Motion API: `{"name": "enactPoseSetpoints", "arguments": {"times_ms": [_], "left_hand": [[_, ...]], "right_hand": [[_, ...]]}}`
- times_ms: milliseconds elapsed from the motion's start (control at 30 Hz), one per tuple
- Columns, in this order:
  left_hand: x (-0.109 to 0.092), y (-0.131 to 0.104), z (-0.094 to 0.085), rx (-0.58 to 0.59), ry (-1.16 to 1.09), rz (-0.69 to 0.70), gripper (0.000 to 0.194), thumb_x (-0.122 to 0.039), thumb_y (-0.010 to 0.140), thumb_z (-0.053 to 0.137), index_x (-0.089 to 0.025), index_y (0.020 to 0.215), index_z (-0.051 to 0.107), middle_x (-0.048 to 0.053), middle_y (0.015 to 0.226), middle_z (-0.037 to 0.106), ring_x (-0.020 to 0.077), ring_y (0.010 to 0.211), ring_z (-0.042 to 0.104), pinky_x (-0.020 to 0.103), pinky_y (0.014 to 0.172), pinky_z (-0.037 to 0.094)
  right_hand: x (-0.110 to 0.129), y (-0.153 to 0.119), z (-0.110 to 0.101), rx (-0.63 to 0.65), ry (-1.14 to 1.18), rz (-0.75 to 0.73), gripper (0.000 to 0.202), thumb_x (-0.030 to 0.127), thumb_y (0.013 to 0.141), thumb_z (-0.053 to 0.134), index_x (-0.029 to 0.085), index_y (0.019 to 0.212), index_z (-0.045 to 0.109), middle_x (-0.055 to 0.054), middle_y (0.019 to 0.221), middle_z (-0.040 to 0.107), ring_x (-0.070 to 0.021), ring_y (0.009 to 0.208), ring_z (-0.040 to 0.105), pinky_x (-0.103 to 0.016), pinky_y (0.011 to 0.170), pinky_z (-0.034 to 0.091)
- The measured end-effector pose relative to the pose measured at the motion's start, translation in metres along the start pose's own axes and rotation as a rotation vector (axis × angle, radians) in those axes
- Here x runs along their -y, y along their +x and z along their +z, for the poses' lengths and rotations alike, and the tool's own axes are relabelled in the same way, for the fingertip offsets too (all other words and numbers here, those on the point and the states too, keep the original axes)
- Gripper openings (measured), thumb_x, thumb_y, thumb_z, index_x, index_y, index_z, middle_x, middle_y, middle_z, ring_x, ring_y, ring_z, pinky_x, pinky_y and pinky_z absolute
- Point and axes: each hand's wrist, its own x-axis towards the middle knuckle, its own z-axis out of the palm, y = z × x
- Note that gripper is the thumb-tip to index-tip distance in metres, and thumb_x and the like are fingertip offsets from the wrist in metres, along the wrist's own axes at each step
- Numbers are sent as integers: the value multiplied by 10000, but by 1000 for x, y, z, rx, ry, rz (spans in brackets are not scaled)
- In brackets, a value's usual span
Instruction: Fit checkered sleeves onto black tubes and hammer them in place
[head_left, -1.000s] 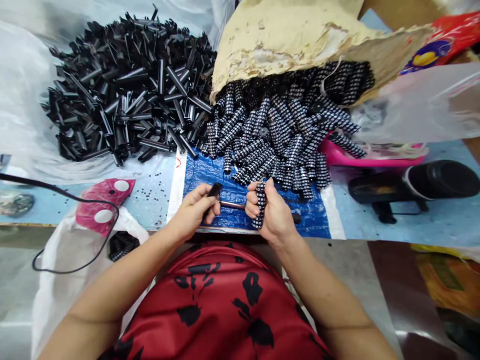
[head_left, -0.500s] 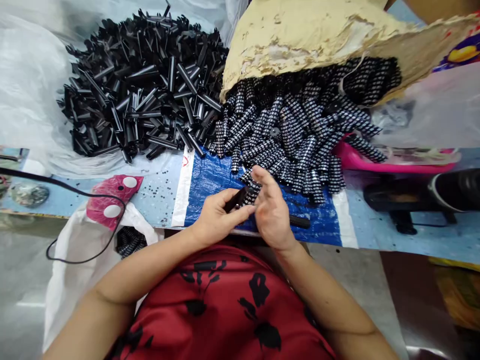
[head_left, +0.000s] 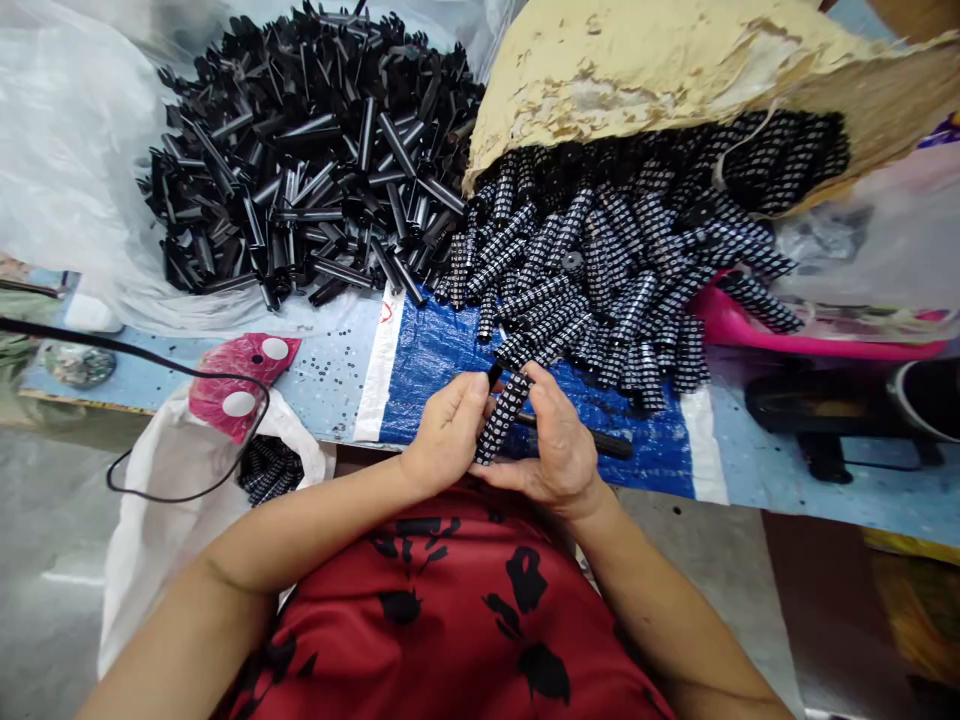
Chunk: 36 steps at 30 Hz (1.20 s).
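Between my two hands, close to the table's front edge, is a black tube with rows of white marks (head_left: 502, 418), tilted up to the right. My right hand (head_left: 559, 445) grips it at both ends, fingers at the top and thumb side near the bottom. My left hand (head_left: 448, 428) is closed right beside it, and the dark end of a black plastic piece (head_left: 494, 374) pokes out above its thumb. The rest of that piece is hidden by the fingers. Behind my hands lies a heap of the same white-marked tubes (head_left: 592, 290).
Plain black pronged pieces (head_left: 300, 190) are heaped at the back left on clear plastic. A torn yellowish sack (head_left: 630, 70) covers the marked tubes. A black rod (head_left: 611, 444) lies on the blue sheet (head_left: 427, 345). A black cable (head_left: 187, 373) crosses a white bag (head_left: 154, 520) at left.
The marked tube now shows upright between my hands, gripped by the right, whose fingers were raised before. My left hand has turned and closed more. The whole view has shifted slightly.
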Motion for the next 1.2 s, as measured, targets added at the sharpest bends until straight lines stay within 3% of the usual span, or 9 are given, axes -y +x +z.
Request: {"name": "enactPoseSetpoints", "arguments": {"times_ms": [200,467,567,667,733,800,900,1067,1200], "left_hand": [[-1,-3,0,47,-187,-68,477,-625,880,729,-156,963,713,38,905,652,136,808,559,257,757,493],[-3,5,-23,223,-498,-503,491,-452,698,936,-139,988,693,51,876,721,155,741,690,280,710,565],[3,8,-30,219,-500,-467,525,-478,715,917,-161,1021,631,58,901,735,183,733,712,336,733,588],[12,11,-45,154,-214,-154,465,-499,813,832,-157,1073,654,60,930,729,157,747,685,302,749,554],[15,15,-64,99,121,86,383,-462,887,758,-156,1108,694,74,980,730,167,838,677,303,815,526],[15,22,-85,56,489,226,304,-404,922,709,-164,1106,730,87,1003,728,190,907,660,318,861,488],[11,33,-108,93,876,231,236,-379,893,731,-169,993,768,76,915,705,193,842,618,311,795,428],[6,48,-116,249,860,78,344,-501,802,807,-171,808,711,6,699,612,138,635,506,272,629,315],[6,54,-113,257,858,66,358,-470,783,815,-168,731,630,-19,637,545,120,590,443,271,607,266]], "right_hand": [[2,-3,-2,32,-47,18,1025,543,830,819,169,1620,284,-268,1536,506,-397,1384,574,-558,1051,582],[2,-3,2,114,-34,32,1047,607,855,772,80,1629,304,-292,1446,582,-361,1394,572,-549,1139,494],[0,-4,2,151,85,96,1128,722,830,728,82,1641,276,-295,1478,550,-367,1421,541,-555,1152,474],[-8,-16,-5,200,27,174,1008,635,880,731,111,1627,300,-264,1490,550,-384,1439,509,-572,1144,463],[-14,-27,-12,284,-141,224,618,429,938,737,146,1447,527,-185,1311,679,-347,1276,624,-499,1054,509],[-18,-36,-18,371,-262,239,251,283,965,700,158,1177,649,-112,1066,729,-270,1006,685,-398,902,529],[-14,-35,-23,341,-256,234,125,209,991,636,149,1101,641,-94,948,706,-222,847,649,-341,798,513],[-3,-7,-11,109,-85,246,215,134,1013,530,173,1207,615,-76,917,708,-180,778,647,-289,732,497],[-4,1,-1,353,-194,221,147,220,1042,547,162,1109,665,-58,848,704,-166,712,644,-293,668,458]]}}
